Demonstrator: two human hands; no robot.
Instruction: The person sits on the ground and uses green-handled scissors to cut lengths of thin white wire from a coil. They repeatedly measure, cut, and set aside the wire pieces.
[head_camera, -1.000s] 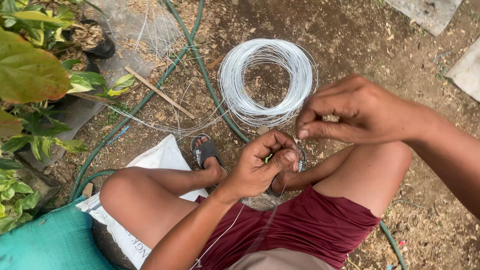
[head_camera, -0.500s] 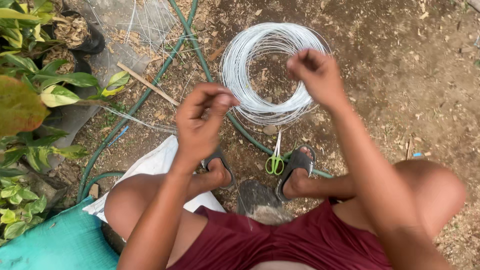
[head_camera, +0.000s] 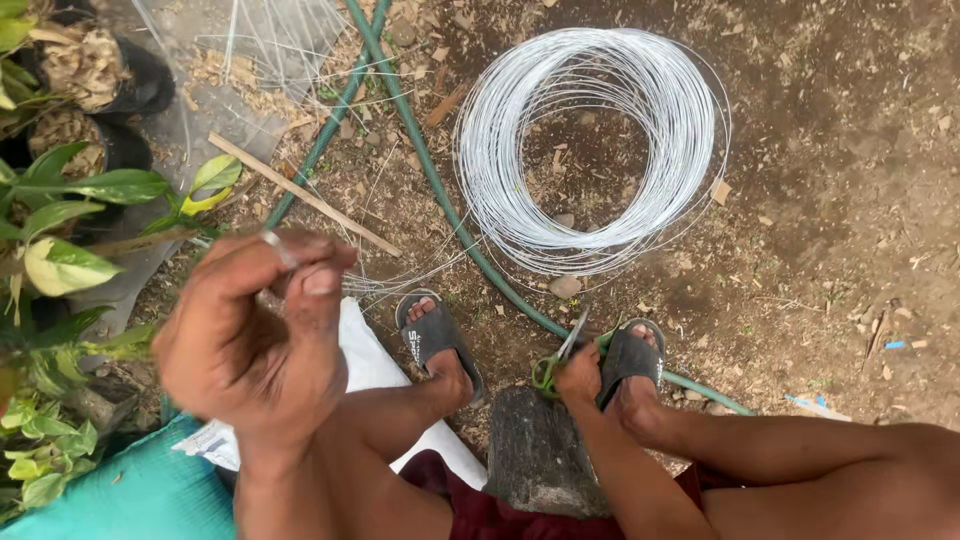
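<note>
Right hand (head_camera: 578, 375) dropped, now gripping scissors (head_camera: 556, 360) (green-handled); left hand (head_camera: 262, 335) pinches wire (head_camera: 280, 248).

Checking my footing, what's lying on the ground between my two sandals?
In the head view, the green hose crosses bare dirt between the left sandal and right sandal, beside the scissors.

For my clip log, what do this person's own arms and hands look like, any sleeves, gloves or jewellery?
Both arms are bare to the frame's edge, with no sleeves showing. The left hand and right hand wear no gloves. No ring or watch shows. Nails on the left fingers are short.
</note>
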